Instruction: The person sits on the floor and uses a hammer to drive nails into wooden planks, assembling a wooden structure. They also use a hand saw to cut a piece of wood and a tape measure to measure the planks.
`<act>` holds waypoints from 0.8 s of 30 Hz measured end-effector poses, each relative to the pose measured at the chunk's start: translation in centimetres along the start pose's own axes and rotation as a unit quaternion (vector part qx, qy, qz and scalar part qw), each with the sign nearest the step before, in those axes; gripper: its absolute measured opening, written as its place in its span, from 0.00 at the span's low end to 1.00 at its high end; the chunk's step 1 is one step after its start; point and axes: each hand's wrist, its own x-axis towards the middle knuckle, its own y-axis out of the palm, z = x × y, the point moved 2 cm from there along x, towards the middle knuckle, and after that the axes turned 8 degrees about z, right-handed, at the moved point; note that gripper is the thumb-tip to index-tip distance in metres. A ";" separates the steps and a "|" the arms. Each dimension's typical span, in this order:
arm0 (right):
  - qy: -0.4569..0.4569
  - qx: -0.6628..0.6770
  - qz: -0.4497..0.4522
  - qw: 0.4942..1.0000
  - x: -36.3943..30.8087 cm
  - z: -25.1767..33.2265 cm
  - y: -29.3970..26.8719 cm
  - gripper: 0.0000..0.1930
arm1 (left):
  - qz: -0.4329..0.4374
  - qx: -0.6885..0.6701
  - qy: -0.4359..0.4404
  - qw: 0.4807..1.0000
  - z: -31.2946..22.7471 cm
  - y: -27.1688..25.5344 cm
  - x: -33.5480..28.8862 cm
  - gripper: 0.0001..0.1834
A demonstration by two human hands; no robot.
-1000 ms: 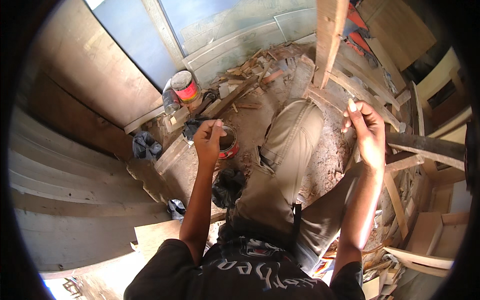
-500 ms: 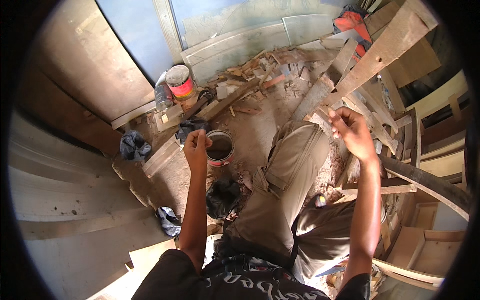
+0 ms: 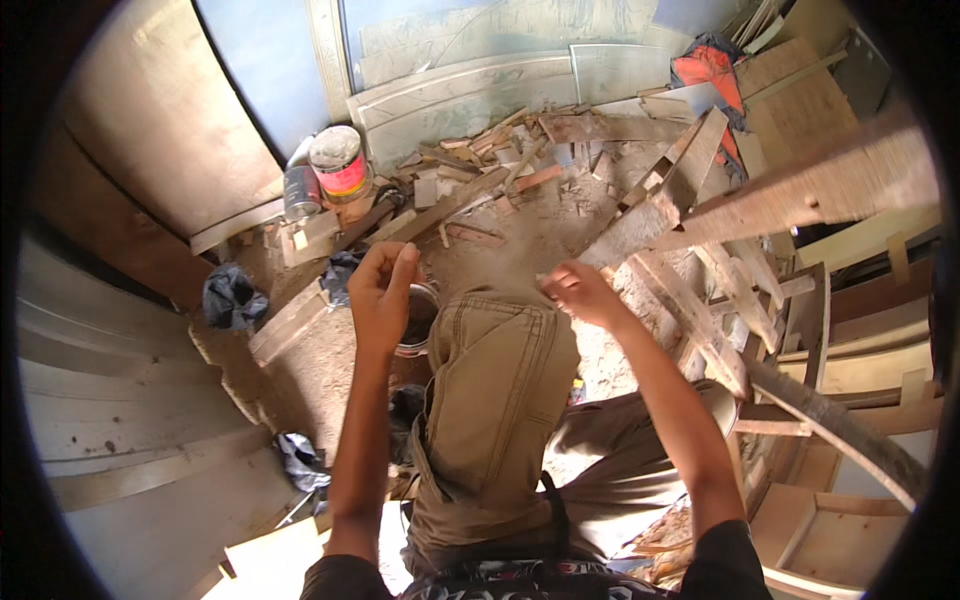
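This looks like a rough woodworking shop: wood offcuts (image 3: 458,203) litter the dusty floor (image 3: 515,258) to the right of the red-banded can (image 3: 338,165). A tall brown panel (image 3: 165,100) stands left of that can, while well to its right, bare timbers (image 3: 690,325) crisscross and, nearer the wearer, a shallow pale wooden box (image 3: 850,545) lies.
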 end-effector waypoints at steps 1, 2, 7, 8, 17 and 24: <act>0.047 -0.024 0.026 0.998 2.1 -0.5 1.3 0.17 | 0.007 0.032 -0.021 0.999 1.0 -0.2 0.7 0.10; 0.057 -0.004 0.039 0.998 4.2 -2.5 1.8 0.18 | 0.018 0.060 -0.043 0.997 2.2 0.2 1.7 0.11; 0.134 0.133 -0.017 0.982 14.9 -10.1 4.6 0.16 | 0.033 0.005 -0.102 0.994 7.7 0.7 3.6 0.10; 0.150 0.170 -0.026 0.974 17.1 -11.0 5.1 0.16 | 0.022 0.018 -0.122 0.992 8.8 0.8 3.8 0.09; 0.281 0.087 -0.296 0.909 38.1 -23.6 2.2 0.11 | -0.124 -0.025 -0.209 0.970 14.9 0.6 4.8 0.06; 0.121 -0.121 -0.324 0.930 45.8 -20.1 0.2 0.22 | -0.158 -0.035 -0.205 0.965 17.2 -1.0 6.5 0.05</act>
